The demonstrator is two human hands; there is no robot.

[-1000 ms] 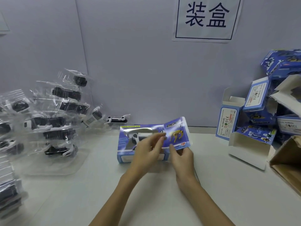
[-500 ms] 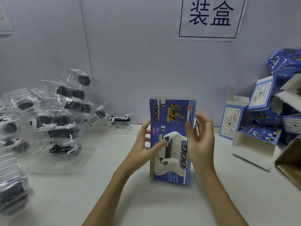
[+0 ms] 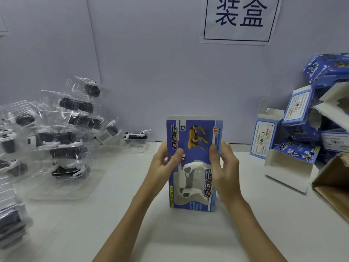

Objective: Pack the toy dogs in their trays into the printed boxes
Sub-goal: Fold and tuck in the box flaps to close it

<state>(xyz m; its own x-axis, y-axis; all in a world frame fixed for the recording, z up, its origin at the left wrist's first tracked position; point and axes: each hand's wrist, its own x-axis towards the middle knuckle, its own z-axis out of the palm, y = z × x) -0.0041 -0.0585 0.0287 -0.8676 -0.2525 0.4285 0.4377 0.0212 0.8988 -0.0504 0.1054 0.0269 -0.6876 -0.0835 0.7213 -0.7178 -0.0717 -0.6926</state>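
Fingers (image 3: 214,157) of the right hand (image 3: 225,171) curl over the right edge of an upright printed box (image 3: 194,163), thumb pressed flat on its front; the left hand (image 3: 162,163) grips the opposite edge the same way, thumb lying across the blue print. Both hands hold the box standing on end at the centre of the view, its lower end on or just above the white desk (image 3: 132,224).

The box is glossy blue card, a tall rectangle with a yellow dog pictured near the top and a clear window lower down. Through that window a white toy dog (image 3: 188,176) in smooth plastic shows, so this one looks already loaded. Whether the end flaps are tucked shut cannot be told.

At nine o'clock, heaps of thin, crinkly transparent trays (image 3: 62,133) each hold a dark toy with white legs; these appear to be waiting their turn, and there are many. One more tray (image 3: 136,138) sits alone at ten o'clock against the wall.

At three o'clock, a jumble of blue boxes (image 3: 302,133) lies stacked, several with white flaps hanging open. A brown carton (image 3: 332,186) corner shows at four o'clock. Above, at twelve o'clock, a paper sign (image 3: 239,17) is fixed to the pale wall.

Most of the job seems left.
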